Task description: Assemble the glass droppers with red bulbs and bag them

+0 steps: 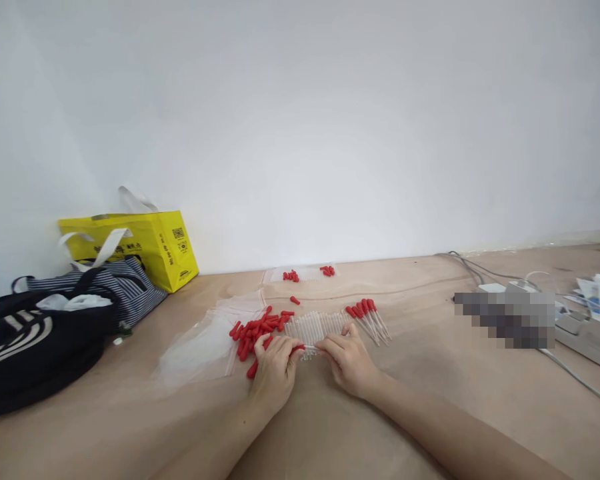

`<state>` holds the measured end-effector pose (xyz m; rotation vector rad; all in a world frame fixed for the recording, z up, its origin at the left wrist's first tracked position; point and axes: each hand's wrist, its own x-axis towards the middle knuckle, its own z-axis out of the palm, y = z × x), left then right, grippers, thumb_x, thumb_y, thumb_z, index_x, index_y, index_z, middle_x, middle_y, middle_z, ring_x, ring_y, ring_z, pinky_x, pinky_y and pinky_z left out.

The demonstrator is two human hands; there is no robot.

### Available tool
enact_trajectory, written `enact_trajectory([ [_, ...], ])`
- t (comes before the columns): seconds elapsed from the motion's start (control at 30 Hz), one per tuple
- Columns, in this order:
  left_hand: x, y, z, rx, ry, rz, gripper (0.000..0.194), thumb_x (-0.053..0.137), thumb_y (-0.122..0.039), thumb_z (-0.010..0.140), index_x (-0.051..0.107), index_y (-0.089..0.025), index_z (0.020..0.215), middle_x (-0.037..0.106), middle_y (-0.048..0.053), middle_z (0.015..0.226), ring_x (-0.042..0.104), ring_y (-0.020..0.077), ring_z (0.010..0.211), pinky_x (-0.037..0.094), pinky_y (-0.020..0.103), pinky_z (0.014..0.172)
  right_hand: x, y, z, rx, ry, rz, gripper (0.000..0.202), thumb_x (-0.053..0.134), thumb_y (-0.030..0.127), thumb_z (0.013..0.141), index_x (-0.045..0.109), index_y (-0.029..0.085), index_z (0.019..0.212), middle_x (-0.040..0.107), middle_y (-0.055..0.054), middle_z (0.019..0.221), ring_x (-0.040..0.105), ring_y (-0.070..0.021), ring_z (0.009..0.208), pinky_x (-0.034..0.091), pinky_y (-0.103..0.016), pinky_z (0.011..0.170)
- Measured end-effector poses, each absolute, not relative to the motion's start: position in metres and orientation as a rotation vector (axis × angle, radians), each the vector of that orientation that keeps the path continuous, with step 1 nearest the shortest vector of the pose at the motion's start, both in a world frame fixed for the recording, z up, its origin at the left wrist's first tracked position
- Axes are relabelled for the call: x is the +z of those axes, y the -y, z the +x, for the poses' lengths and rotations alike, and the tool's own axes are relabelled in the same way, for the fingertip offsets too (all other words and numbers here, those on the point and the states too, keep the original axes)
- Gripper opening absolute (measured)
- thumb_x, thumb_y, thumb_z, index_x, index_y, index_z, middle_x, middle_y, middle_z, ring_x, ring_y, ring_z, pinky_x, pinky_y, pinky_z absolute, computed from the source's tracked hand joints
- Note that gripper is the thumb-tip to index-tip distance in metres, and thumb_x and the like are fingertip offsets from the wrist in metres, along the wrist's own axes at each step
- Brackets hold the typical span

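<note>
My left hand [276,363] is closed on a red rubber dropper bulb [298,347]. Opposite it, my right hand [347,360] pinches a clear glass dropper tube [312,347], whose end meets the mouth of the bulb; how far it sits inside I cannot tell. Behind my fingers lies a row of clear glass tubes [315,324]. A pile of loose red bulbs [260,327] lies beside and behind my left hand. Just beyond my right hand, several droppers with red bulbs fitted [367,311] lie side by side, their tips pointing toward me.
Clear plastic bags [200,343] lie left of the pile. Another bag with red bulbs [291,275] and tubes lies near the wall. A yellow bag [173,247], a striped bag [137,287] and a black bag [45,353] stand at left. Cables and a power strip [587,340] are at right.
</note>
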<state>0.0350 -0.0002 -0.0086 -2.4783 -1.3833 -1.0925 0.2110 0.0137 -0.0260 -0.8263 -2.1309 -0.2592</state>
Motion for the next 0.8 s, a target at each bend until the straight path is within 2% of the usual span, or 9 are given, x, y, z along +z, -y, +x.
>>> enact_trajectory([
  [0.17, -0.009, 0.003, 0.036, -1.052, 1.290, -2.499, 0.019, 0.037, -0.019, 0.085, 0.053, -0.019, 0.075, 0.061, -0.001, 0.070, 0.056, 0.0159, 0.071, 0.021, 0.040, 0.085, -0.027, -0.013, 0.214, -0.363, 2.151, -0.788, 0.019, 0.038, 0.011, 0.081, 0.055, 0.018, 0.080, 0.055, 0.001, 0.063, 0.039, -0.0107, 0.054, 0.019, -0.028, 0.064],
  [0.5, -0.008, 0.007, 0.040, -1.019, 1.166, -2.534, 0.023, 0.033, -0.020, 0.086, 0.053, -0.019, 0.074, 0.061, 0.000, 0.068, 0.053, 0.0165, 0.067, 0.022, 0.042, 0.084, -0.025, -0.011, 0.208, -0.314, 2.153, -0.731, 0.021, 0.035, 0.012, 0.082, 0.054, 0.016, 0.073, 0.053, 0.000, 0.059, 0.038, -0.0110, 0.054, 0.020, -0.026, 0.062],
  [0.7, -0.004, 0.005, 0.040, -0.979, 1.201, -2.542, 0.024, 0.034, -0.022, 0.086, 0.054, -0.019, 0.073, 0.062, 0.000, 0.068, 0.054, 0.0159, 0.067, 0.021, 0.043, 0.087, -0.026, -0.016, 0.211, -0.266, 2.229, -0.776, 0.022, 0.034, 0.013, 0.084, 0.055, 0.016, 0.076, 0.056, -0.001, 0.063, 0.040, -0.0108, 0.055, 0.022, -0.027, 0.063],
  [0.8, 0.002, 0.004, 0.040, -0.928, 1.228, -2.538, 0.022, 0.038, -0.024, 0.086, 0.055, -0.020, 0.072, 0.063, -0.001, 0.068, 0.055, 0.0165, 0.071, 0.018, 0.044, 0.090, -0.021, -0.018, 0.213, -0.258, 2.307, -0.779, 0.021, 0.035, 0.014, 0.085, 0.056, 0.017, 0.082, 0.058, -0.001, 0.070, 0.045, -0.0113, 0.062, 0.023, -0.027, 0.065],
])
